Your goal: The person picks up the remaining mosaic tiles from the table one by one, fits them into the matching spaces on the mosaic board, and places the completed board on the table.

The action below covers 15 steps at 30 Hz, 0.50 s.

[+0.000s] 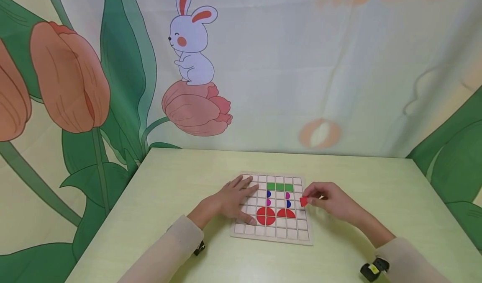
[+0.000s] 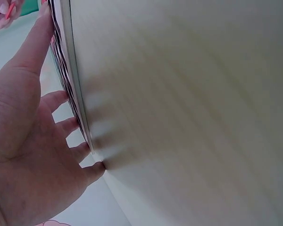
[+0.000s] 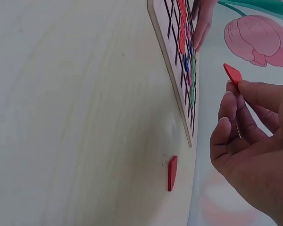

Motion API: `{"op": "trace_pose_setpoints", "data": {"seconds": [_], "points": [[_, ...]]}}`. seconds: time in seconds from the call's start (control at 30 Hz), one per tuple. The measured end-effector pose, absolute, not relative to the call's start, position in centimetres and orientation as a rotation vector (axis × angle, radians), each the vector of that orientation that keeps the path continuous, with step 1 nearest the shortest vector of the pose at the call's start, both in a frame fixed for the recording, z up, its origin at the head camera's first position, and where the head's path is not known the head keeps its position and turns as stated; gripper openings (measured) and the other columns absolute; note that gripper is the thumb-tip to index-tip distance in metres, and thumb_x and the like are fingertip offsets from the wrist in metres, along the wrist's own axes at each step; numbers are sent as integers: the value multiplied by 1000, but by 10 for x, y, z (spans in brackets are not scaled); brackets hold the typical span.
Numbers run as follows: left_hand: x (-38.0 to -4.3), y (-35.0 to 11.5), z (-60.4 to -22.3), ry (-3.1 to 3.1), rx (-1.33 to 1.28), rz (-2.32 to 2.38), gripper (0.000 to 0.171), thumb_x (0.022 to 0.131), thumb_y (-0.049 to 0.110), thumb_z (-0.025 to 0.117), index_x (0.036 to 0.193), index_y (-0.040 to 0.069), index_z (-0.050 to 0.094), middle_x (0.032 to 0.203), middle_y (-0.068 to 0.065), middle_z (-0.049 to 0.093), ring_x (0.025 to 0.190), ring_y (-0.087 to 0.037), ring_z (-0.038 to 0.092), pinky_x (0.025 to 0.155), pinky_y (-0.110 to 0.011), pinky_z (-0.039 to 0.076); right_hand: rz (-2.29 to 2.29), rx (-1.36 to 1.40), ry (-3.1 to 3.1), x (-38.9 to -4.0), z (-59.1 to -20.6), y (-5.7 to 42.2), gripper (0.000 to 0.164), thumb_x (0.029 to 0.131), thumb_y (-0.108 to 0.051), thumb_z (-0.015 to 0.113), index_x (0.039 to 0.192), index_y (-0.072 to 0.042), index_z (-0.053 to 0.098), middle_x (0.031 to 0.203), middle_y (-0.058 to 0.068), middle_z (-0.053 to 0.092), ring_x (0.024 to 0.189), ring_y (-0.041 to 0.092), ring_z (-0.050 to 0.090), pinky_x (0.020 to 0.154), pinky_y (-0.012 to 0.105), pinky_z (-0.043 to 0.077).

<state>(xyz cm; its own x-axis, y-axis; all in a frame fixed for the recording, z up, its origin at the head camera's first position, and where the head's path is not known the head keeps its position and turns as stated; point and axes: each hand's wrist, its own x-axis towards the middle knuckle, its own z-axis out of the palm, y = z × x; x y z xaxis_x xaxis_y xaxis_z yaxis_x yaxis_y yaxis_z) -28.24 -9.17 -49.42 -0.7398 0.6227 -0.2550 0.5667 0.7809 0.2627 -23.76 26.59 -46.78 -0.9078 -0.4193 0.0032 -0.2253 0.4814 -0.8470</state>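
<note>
A square-celled wooden grid board (image 1: 239, 229) lies flat on the table. Filled cells show a row of green square tiles (image 1: 280, 187), small blue and magenta half-round tiles (image 1: 288, 195), a full red circle of quarter tiles (image 1: 265, 216) and a red half circle (image 1: 285, 213). My left hand (image 1: 233, 197) rests with spread fingers over the board's left side, thumb near the red circle. Between thumb and fingertips, my right hand (image 1: 327, 197) pinches a red quarter-circle tile (image 3: 233, 74), held just above the board's right edge in the head view.
Another red tile (image 3: 172, 173) lies on the table beside the board, seen in the right wrist view. Behind the pale wooden table (image 1: 188, 161) hangs a cloth backdrop (image 1: 263, 86) printed with tulips and a rabbit. Dark wrist cameras (image 1: 374, 269) sit below both sleeves.
</note>
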Motion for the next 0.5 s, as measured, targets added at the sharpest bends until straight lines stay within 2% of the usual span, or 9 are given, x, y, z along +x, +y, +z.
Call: {"op": "trace_pose_setpoints", "data": {"seconds": [0.3, 0.5], "points": [[-282, -91, -494, 2652, 915, 220, 117, 81, 79, 73, 172, 27, 19, 179, -5, 4, 164, -36, -1, 130, -58, 13, -1369, -570, 2521, -236, -474, 258, 7, 100, -7, 73, 104, -13, 74, 103, 3, 73, 96, 27, 63, 80, 26, 55], [-281, -91, -492, 2645, 915, 236, 117, 82, 78, 73, 172, 27, 19, 179, -4, 3, 164, -36, -2, 130, -58, 13, -1368, -581, 2473, -233, -477, 254, 5, 101, -7, 72, 104, -11, 71, 105, 4, 71, 97, 26, 63, 82, 26, 57]]}}
